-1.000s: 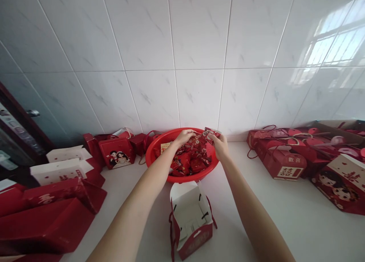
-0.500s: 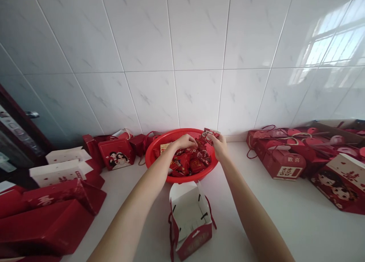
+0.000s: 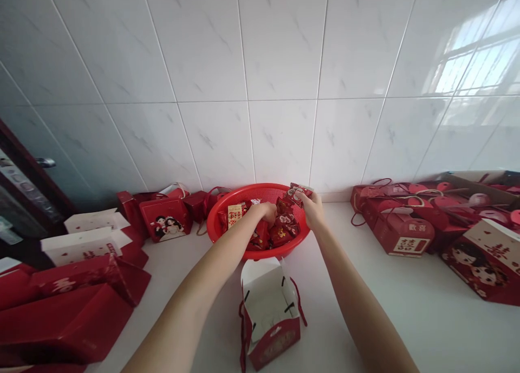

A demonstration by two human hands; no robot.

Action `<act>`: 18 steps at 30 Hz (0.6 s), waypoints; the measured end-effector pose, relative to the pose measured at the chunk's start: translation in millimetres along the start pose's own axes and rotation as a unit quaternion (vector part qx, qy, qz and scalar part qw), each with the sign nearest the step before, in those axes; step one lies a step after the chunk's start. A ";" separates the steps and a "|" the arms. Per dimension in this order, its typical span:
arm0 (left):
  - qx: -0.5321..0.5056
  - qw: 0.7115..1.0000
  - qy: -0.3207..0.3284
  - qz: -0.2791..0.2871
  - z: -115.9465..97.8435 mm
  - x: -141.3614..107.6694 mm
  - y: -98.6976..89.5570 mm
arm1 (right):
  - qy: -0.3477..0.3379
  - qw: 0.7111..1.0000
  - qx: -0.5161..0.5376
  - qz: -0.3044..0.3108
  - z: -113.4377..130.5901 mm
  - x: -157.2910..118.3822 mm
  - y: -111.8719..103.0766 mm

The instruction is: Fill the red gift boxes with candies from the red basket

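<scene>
A red plastic basket (image 3: 215, 233) by the wall holds several red wrapped packets (image 3: 280, 235) and a beige one (image 3: 234, 214). My left hand (image 3: 268, 213) reaches down among the packets, its fingertips hidden. At the basket's right rim, my right hand (image 3: 311, 202) is closed on a red packet (image 3: 298, 193) with white print. Nearer to me, below the basket, stands an open red box (image 3: 276, 343) with a white inside and red cords at its sides. Nothing shows inside it but its own folds and dark cord ends.
Red boxes, some with raised white flaps (image 3: 81, 246), crowd the left side. A boxed couple picture (image 3: 166, 220) stands left of the basket. Closed red gift boxes (image 3: 406, 232) line the right side, beside a large carton (image 3: 479, 175). A tiled wall (image 3: 284, 140) rises behind.
My left hand has moved down and slightly deeper among the packets, and more of the beige packet now shows. My right hand keeps its packet at nearly the same spot.
</scene>
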State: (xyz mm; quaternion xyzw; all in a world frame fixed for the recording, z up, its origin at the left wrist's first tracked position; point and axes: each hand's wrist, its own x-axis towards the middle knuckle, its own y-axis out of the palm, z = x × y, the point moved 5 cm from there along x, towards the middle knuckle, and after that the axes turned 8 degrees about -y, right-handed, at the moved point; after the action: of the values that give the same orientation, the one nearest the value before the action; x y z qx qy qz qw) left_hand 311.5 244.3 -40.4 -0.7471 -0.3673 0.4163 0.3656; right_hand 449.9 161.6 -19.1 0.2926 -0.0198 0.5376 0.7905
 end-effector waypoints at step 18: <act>0.048 0.997 -0.042 0.037 15.7 19.4 6.6 | 0.012 0.999 -0.015 -0.026 -5.4 1.3 -3.7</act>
State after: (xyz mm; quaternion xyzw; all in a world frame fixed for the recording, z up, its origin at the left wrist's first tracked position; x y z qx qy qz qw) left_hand 306.6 261.6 -59.0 -0.7235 -0.3342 0.4773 0.3701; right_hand 452.1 164.3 -24.8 0.2751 -0.0107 0.5199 0.8086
